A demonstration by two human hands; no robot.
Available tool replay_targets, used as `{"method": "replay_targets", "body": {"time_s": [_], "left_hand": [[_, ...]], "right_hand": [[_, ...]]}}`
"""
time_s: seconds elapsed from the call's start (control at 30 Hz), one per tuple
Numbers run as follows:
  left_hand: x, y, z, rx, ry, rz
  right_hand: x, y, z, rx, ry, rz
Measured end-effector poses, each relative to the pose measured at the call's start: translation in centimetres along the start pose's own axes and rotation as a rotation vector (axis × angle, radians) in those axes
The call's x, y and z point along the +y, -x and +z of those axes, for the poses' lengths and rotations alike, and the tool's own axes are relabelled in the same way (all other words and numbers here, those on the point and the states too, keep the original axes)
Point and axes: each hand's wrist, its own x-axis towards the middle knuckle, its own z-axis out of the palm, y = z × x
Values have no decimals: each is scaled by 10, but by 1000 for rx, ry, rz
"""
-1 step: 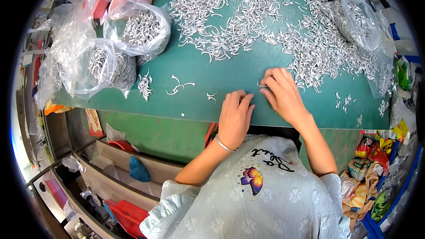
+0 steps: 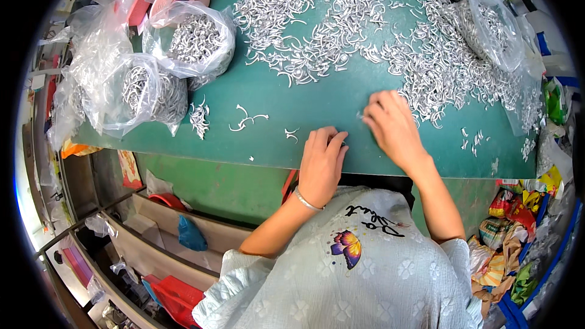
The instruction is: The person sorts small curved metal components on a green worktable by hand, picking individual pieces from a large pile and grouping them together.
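My left hand [image 2: 323, 157] is at the table's near edge, its fingers bent and drawn together at the tips. What they hold, if anything, is hidden. To its right, my right hand [image 2: 393, 123] hovers at the near end of the silvery heap, fingers curled and slightly blurred. A faint pale smear shows at its fingertips, too unclear to name. Small curved silvery metal pieces [image 2: 439, 73] lie in a wide spread across the green tabletop [image 2: 231, 158]. Left of my left hand lie one small piece [image 2: 292, 134] and a branched cluster [image 2: 247, 119].
Clear plastic bags [image 2: 201, 39] full of the same pieces stand at the left, beside a pink basket [image 2: 177, 0]. Another filled bag [image 2: 496, 30] leans at the right. A small pile [image 2: 199, 117] lies near the left bags. Below are drawers [image 2: 158, 240] and crumpled packaging [image 2: 496, 231].
My right hand has shifted slightly right and its fingers have curled in more. My left hand has moved a little left and down. The pieces on the table look unchanged.
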Motion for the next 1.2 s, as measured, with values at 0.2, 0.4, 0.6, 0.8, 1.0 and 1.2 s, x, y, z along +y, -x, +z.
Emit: {"method": "replay_targets", "body": {"time_s": [0.2,0.4,0.6,0.8,1.0,1.2], "left_hand": [[-7,5,6,-14,31,39],[-5,10,2,-8,2,56],[-6,13,1,19,51,60],[-3,12,2,43,49,65],[-1,10,2,57,31,51],[-4,13,2,77,38,50]], "right_hand": [[1,-80,27,225,-38,-195],[-2,-66,41,-26,-50,-202],[32,-28,-2,40,-292,54],[34,-29,-19,269,-128,205],[4,-28,2,140,98,64],[7,3,-8,-3,191,47]]}}
